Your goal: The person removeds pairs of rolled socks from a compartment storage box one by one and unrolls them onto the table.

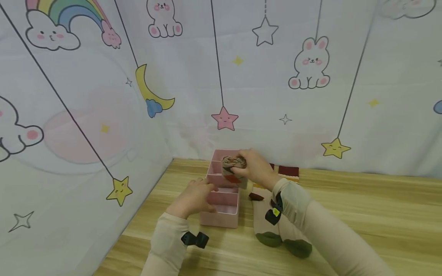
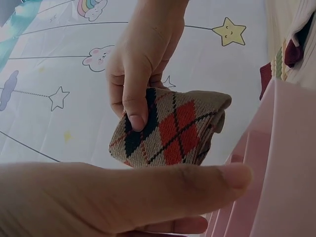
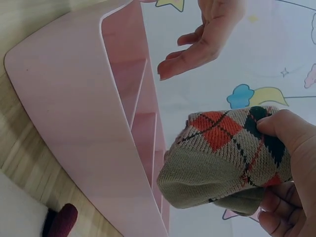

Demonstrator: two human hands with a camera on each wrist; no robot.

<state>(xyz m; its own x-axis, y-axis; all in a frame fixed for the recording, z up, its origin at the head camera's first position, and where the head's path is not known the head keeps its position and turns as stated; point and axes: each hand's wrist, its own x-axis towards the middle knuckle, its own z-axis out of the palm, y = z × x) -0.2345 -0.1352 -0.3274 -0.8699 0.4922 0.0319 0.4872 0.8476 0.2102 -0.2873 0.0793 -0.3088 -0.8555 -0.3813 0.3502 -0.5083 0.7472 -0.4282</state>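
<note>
A rolled argyle sock (image 1: pixel 232 177), tan with red and dark diamonds, is in my right hand (image 1: pixel 257 167). Thumb and fingers pinch it from the right, above a pink divided box (image 1: pixel 220 219). In the right wrist view the folded sock (image 3: pixel 222 148) hangs close over the box's open side. My left hand (image 1: pixel 194 197) reaches over the box's left rim with fingers spread and nothing gripped. The left wrist view shows its thumb (image 2: pixel 197 185) stretched out below the sock (image 2: pixel 180 126). Bare compartments show in the near part of the box.
To the right of the box lie cream socks (image 1: pixel 264 214) with green toes and dark red cuffs (image 1: pixel 288 171), partly under my right forearm. A white cartoon-printed cloth (image 1: pixel 269 96) rises behind and left of the wooden table (image 1: pixel 373 218).
</note>
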